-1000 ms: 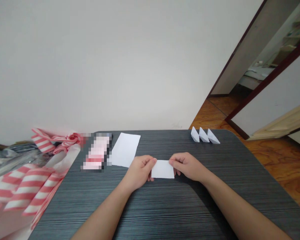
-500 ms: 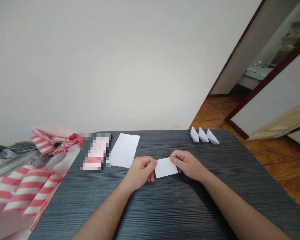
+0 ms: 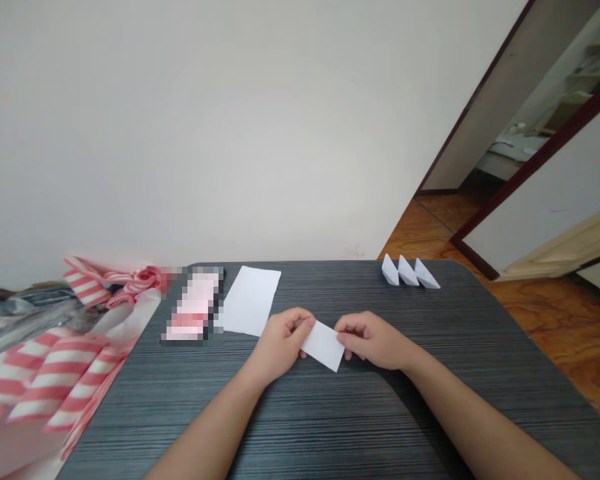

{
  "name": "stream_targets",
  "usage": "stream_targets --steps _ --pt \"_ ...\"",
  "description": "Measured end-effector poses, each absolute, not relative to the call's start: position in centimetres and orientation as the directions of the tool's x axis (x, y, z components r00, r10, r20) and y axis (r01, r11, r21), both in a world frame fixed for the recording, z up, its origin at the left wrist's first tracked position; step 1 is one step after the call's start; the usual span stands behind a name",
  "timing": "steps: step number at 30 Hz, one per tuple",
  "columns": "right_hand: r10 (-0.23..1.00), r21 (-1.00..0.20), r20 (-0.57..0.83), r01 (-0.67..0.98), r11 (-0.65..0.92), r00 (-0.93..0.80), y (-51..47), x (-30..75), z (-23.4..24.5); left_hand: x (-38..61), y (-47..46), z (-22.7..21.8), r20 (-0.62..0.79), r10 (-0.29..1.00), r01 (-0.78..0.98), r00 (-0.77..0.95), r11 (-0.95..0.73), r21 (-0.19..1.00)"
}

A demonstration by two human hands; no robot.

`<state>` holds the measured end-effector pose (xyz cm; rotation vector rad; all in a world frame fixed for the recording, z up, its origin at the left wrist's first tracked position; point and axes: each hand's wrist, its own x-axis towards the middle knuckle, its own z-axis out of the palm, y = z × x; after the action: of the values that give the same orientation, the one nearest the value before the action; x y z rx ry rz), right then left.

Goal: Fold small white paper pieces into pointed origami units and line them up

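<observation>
A small white piece of paper (image 3: 323, 347) is held above the dark table, slanting down to the right. My left hand (image 3: 284, 343) pinches its left end, thumb on top and fingers curled beneath. At the paper's right edge, my right hand (image 3: 373, 341) has its thumb and fingertips closed on the upper right corner. Left of my hands lies a larger white paper sheet (image 3: 253, 300), flat on the table. Three folded white paper boats (image 3: 409, 271) stand side by side at the far right of the tabletop.
The dark wood-grain table (image 3: 300, 427) reaches to a pale wall (image 3: 280, 133). A pixelated pink-and-black item (image 3: 193, 307) lies at its left edge. Red-and-white striped cloth or bags (image 3: 55, 373) are heaped beyond that edge. A doorway with wooden floor (image 3: 565, 333) is on the right.
The small paper has turned clockwise, its right end dropping toward me. My right hand has shifted slightly left and down, while my left hand stays nearly in place.
</observation>
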<state>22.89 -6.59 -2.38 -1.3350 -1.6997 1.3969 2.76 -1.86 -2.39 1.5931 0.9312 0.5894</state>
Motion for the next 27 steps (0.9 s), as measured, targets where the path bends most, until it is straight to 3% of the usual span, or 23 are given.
stream_targets --steps 4,7,10,13,17,22,27 --pt "0.942 -0.918 -0.1 0.394 0.036 -0.321 -6.5 22.5 -2.2 2.8 -2.0 -2.0 -0.07 0.791 0.288 0.608 -0.138 0.948" --pt "0.967 -0.916 -0.078 0.401 0.026 -0.241 -6.2 22.7 -2.6 3.0 -2.1 -2.0 -0.102 0.798 0.257 0.594 -0.068 0.964" --pt "0.978 -0.957 -0.12 0.282 -0.068 -0.172 -6.2 22.9 -3.0 3.1 -2.0 -2.5 -0.139 0.797 0.215 0.588 0.012 0.976" --pt "0.942 -0.974 -0.199 0.162 -0.159 -0.272 -6.4 22.9 -3.2 3.1 -1.9 -2.9 -0.134 0.812 0.18 0.568 0.036 0.983" --pt "0.891 -0.969 -0.229 0.178 -0.17 -0.392 -6.7 22.6 -3.2 2.9 -1.9 -3.0 -0.113 0.829 0.178 0.547 0.016 0.984" --pt "0.923 -0.955 -0.25 0.232 -0.185 -0.292 -6.6 22.6 -3.2 2.9 -2.0 -2.6 -0.095 0.803 0.242 0.588 -0.062 0.968" --pt "0.962 -0.971 -0.194 0.174 -0.161 -0.192 -6.3 22.8 -3.3 2.9 -1.9 -2.4 -0.138 0.78 0.214 0.61 0.005 0.977"
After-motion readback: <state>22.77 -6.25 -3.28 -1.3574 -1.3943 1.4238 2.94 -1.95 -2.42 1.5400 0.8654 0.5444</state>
